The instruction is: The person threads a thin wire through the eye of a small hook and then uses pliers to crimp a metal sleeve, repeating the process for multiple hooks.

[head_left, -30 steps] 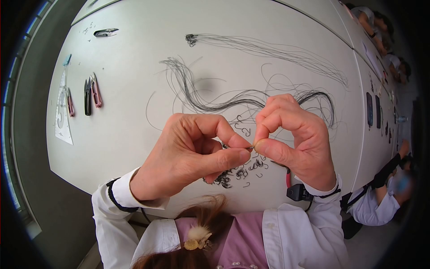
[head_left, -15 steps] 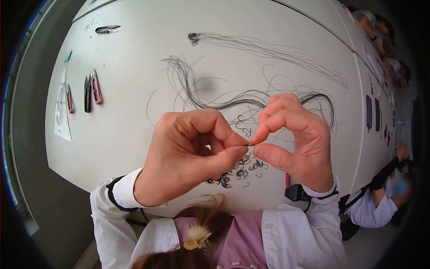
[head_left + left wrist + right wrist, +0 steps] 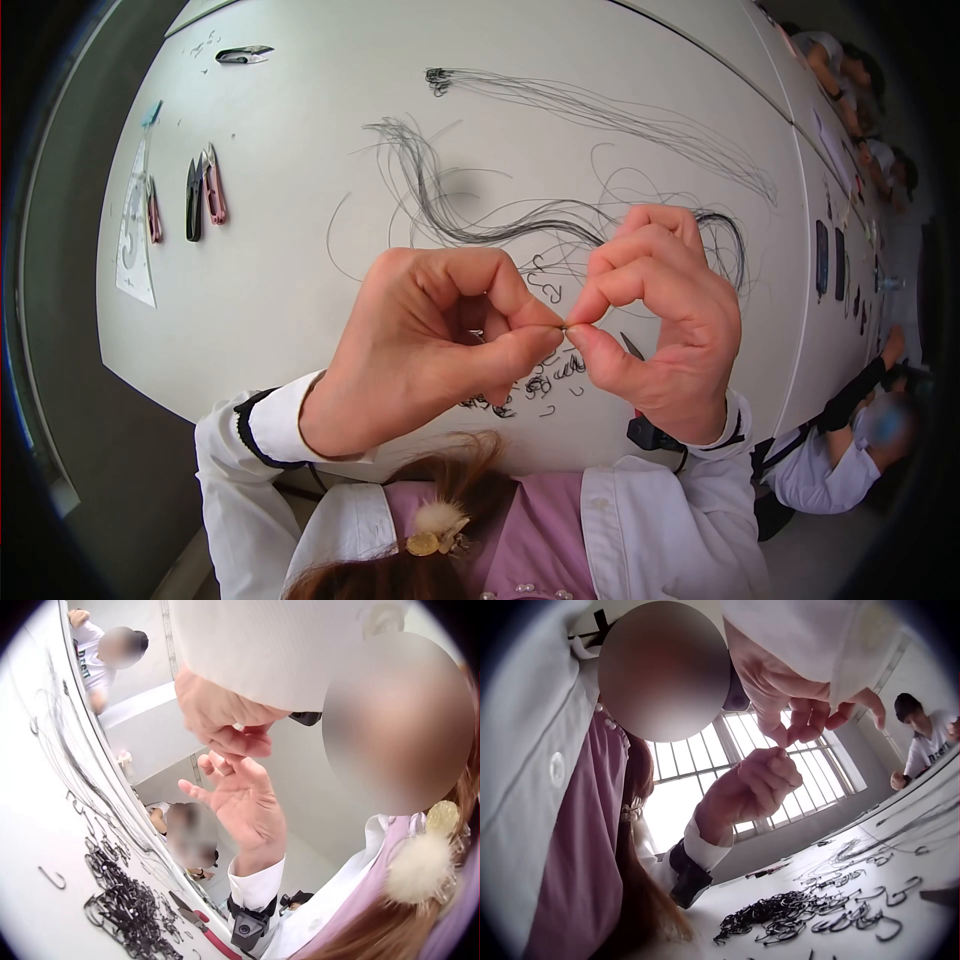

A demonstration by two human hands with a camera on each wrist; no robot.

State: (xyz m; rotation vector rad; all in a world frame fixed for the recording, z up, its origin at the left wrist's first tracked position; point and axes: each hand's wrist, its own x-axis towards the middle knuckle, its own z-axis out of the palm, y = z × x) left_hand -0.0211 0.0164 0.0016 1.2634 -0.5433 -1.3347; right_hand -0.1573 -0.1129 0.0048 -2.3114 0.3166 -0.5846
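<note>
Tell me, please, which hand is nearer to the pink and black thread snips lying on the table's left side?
Left. The left hand is raised just right of the thread snips; the right hand lies beyond it, farther right.

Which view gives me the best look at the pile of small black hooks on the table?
Right wrist: the hook pile lies close and unobstructed. Left wrist shows it at the frame's edge; in the head view the hands hide most of it.
</note>
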